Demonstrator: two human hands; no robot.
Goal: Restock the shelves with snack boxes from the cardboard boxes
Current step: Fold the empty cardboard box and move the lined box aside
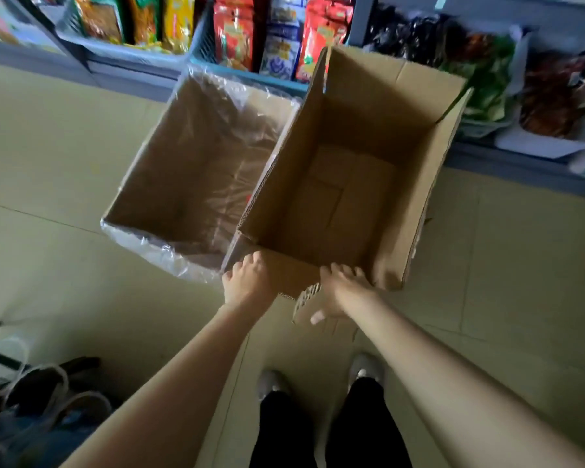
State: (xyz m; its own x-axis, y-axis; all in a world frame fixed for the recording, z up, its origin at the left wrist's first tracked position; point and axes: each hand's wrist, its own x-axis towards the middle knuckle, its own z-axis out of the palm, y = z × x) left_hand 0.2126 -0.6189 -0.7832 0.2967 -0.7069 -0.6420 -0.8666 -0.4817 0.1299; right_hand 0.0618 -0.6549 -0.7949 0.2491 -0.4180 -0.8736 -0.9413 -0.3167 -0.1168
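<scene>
Two open cardboard boxes stand on the floor before the shelves. The right box [379, 106] has nothing visible inside, and its flaps stand up. The left box [149, 170] holds only a clear plastic liner. My left hand [247, 282] grips the near edge of the right box at its left corner. My right hand [341, 292] holds the near flap of that box, fingers over the top and thumb below. No snack boxes show inside either box.
Blue baskets [203, 52] of bright snack packets line the low shelf at the top. Darker bagged goods [554, 92] fill the shelf to the right. My shoes [365, 366] stand on the pale tiled floor. Bags with clear handles [41, 393] lie at the lower left.
</scene>
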